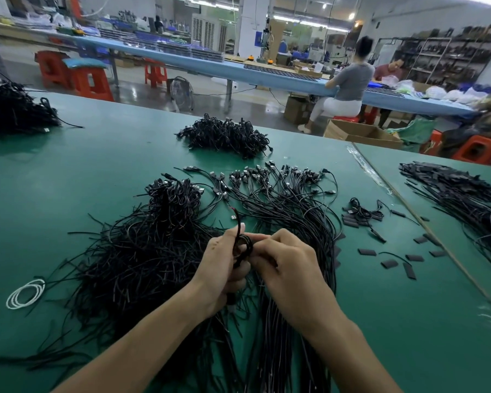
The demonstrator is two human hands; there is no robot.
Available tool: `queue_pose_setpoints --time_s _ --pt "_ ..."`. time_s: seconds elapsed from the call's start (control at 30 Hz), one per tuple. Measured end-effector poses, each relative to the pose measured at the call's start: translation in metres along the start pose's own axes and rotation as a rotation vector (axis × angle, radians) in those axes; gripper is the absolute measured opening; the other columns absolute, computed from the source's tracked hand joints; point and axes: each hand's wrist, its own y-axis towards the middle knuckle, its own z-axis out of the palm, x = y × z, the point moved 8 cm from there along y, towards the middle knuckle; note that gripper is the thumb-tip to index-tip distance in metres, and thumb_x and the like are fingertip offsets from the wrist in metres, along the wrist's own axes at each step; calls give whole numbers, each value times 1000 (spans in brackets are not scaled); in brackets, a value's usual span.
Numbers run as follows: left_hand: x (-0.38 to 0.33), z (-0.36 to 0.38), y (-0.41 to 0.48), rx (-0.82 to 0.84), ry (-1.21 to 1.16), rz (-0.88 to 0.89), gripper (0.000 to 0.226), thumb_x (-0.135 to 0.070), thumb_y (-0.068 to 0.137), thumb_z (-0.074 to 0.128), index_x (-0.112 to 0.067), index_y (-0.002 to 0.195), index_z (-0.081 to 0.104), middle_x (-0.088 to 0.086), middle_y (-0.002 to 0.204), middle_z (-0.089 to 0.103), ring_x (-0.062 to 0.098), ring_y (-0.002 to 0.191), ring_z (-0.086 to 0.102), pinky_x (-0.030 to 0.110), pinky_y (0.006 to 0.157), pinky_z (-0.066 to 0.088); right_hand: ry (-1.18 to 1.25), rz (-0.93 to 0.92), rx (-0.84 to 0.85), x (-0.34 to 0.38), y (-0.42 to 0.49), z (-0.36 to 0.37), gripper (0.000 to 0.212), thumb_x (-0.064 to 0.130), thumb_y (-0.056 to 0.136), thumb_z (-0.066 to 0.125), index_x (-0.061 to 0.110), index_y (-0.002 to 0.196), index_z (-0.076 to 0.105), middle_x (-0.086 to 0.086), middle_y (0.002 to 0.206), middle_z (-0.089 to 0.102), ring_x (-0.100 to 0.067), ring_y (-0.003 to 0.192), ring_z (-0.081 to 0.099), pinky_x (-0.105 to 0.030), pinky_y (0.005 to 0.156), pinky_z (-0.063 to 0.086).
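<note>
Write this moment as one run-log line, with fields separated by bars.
left hand: holds coiled black cable | right hand: pinches same cable | surface: green table

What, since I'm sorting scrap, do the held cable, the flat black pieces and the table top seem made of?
Cable: dull black sheath, likely plastic or rubber, since it coils tightly between the left hand and right hand; its plug glints like metal. Flat black pieces: thin matte sleeving, probably plastic, lying flattened. Table top: green mat, perhaps rubber or vinyl, faintly glossy.
</note>
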Motion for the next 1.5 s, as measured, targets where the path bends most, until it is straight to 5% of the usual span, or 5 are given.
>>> queue_pose_setpoints --time_s 0.23,0.43,0.8,0.97,1.5 --pt "16 -2 1 -126 -13 -123 63 -54 100 43 0 86 73 17 83 58 30 71 48 29 54 36 -563 -391 -2 32 -17 16 9 8 79 76 12 85 71 0 90 64 -18 84 60 -30 75 52" --pt "46 -2 -9 51 81 -425 36 -24 100 45 -23 66 59 -5 53 38 5 42 25 15 35 16 -612 -585 174 42 -10 16 11 17 81 59 18 85 69 3 99 65 -18 96 61 -32 82 49" --pt "51 3 -17 197 180 -538 62 -49 101 39 -25 44 47 -7 52 37 5 39 21 15 32 14 -339 -221 351 7 -4 16 11 25 97 57 21 97 67 7 96 58 -13 93 51 -29 84 44" --pt "48 4 -19 250 183 -534 38 -17 96 39 -24 59 42 -6 52 31 5 41 20 14 33 15 -539 -397 247 36 -9 12 9 21 78 69 21 81 61 7 92 46 -10 82 35 -21 72 24" --pt "49 6 -23 316 194 -556 47 -37 101 39 -26 57 53 -7 61 38 4 44 21 14 31 17 -149 -54 298 -20 -9 10 7 26 90 68 30 88 73 17 84 63 -4 82 60 -28 78 50"
